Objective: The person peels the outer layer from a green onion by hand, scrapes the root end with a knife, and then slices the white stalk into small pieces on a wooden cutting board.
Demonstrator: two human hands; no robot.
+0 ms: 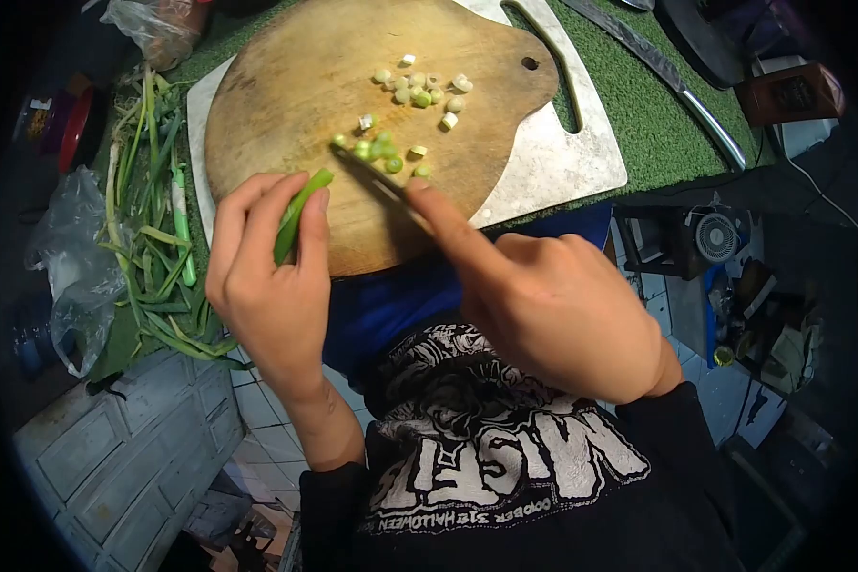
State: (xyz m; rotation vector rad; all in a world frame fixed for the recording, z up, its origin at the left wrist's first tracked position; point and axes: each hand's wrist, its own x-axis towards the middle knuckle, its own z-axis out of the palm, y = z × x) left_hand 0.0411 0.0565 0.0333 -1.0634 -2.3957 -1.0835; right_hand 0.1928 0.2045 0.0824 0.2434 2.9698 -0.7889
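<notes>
On the round wooden cutting board [291,86], my left hand [272,257] pinches a green onion stalk [300,214] near the board's lower left edge. The stalk's end sticks out past my fingertips. My right hand [553,305] is closed around a knife [381,183], its handle hidden in my palm and my index finger stretched along the top of the blade. The blade's tip lies to the right of the stalk, beside several chopped green pieces [378,150]. Paler chopped pieces [419,91] are scattered farther back on the board.
A white board [591,153] lies under the wooden one on a green mat [629,105]. More green onions [153,191] and a clear plastic bag [81,267] are at the left. Another long knife [663,71] and a brown box [791,93] sit at the right.
</notes>
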